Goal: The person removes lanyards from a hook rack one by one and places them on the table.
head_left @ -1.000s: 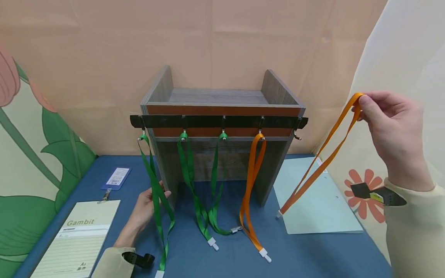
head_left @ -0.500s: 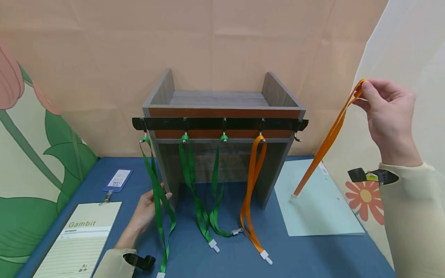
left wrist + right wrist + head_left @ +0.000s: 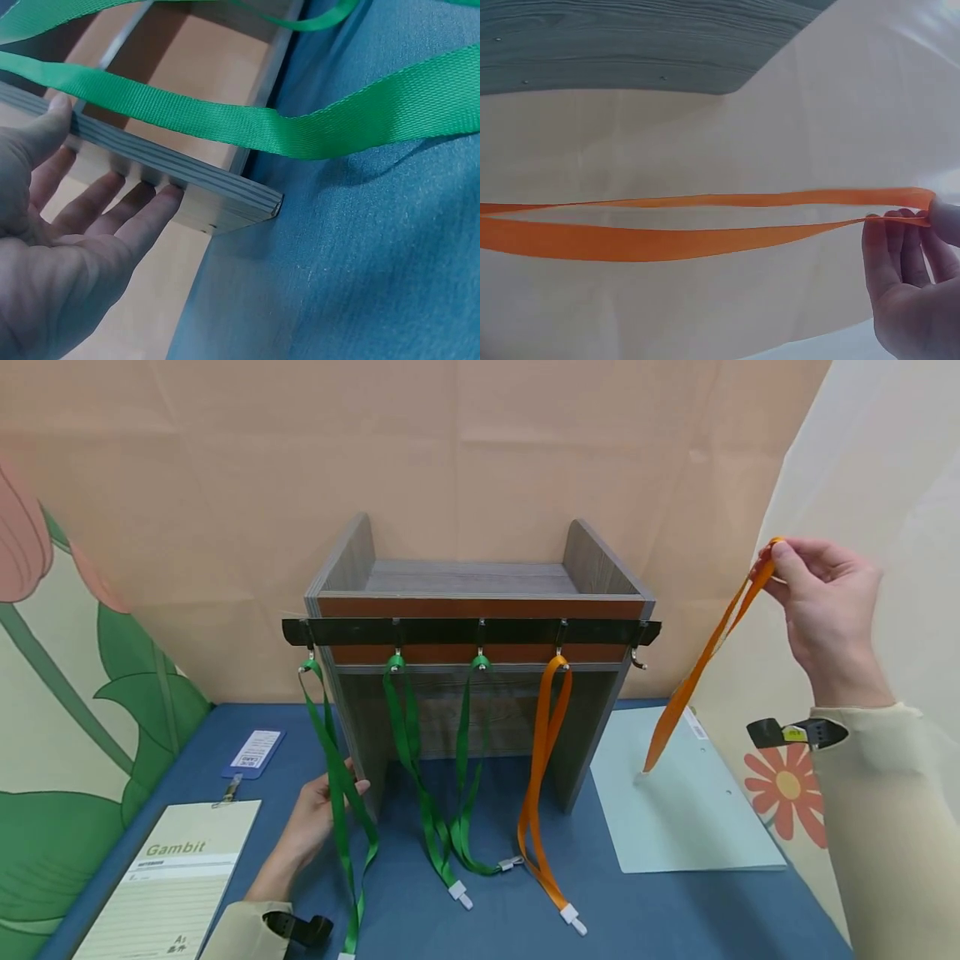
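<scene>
My right hand (image 3: 832,610) pinches the top loop of an orange lanyard (image 3: 678,702) between thumb and fingers. Its two strands hang slanting down to the left, with the pale clip end overlapping the light blue folder (image 3: 675,827). In the right wrist view the strands (image 3: 645,244) run leftward from the fingertips. My left hand (image 3: 307,818) grips the left side panel of the grey wooden shelf (image 3: 195,169), thumb at the front edge and fingers against the outer face. A green lanyard (image 3: 247,127) passes just in front of that hand.
A black hook rail (image 3: 442,631) crosses the shelf front. Three green lanyards and another orange lanyard (image 3: 551,718) hang from its hooks; the far-right hook (image 3: 638,660) is bare. At left lie a clipboard-like Gambit pad (image 3: 168,877) and a blue badge (image 3: 255,752).
My right hand has risen and shifted slightly left with the orange lanyard. The lanyard's lower end has lifted and swung right, over the folder, and its strands have drawn together. My left hand stays put.
</scene>
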{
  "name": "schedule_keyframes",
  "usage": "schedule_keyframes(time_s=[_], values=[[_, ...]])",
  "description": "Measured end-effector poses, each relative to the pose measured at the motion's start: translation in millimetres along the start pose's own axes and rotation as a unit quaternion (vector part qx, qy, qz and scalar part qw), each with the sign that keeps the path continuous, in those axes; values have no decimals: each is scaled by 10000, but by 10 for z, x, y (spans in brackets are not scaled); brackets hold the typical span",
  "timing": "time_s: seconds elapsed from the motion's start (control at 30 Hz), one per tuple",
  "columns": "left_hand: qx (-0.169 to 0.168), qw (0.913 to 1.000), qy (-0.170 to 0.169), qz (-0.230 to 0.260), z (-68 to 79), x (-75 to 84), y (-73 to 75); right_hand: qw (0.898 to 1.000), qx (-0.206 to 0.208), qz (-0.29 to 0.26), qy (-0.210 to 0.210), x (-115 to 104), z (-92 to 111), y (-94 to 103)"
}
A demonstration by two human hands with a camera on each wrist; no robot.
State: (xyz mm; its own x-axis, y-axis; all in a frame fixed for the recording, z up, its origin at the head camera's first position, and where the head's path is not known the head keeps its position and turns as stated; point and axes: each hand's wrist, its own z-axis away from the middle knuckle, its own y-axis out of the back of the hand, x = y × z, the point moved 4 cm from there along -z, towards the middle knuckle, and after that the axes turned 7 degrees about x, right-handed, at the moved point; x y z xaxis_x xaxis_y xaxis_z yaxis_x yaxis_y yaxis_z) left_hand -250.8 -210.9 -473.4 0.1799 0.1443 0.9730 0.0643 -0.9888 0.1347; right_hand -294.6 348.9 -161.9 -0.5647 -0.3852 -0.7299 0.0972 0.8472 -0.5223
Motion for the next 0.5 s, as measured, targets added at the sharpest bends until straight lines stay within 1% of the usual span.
schedule_keyframes(time_s=[0.1,0.3,0.4,0.5], values=[[10,10000,-7,-28,-4,3,6,9998,-38,205,-25,57,63,55],[-8,10000,-22,-71,-2,12,16,9970,-125,746,165,164,229,176],[16,10000,-30,-67,1,15,30,9929,-157,1165,188,229,281,232],[16,10000,-28,-73,10,17,44,9862,-120,1631,238,300,311,298]])
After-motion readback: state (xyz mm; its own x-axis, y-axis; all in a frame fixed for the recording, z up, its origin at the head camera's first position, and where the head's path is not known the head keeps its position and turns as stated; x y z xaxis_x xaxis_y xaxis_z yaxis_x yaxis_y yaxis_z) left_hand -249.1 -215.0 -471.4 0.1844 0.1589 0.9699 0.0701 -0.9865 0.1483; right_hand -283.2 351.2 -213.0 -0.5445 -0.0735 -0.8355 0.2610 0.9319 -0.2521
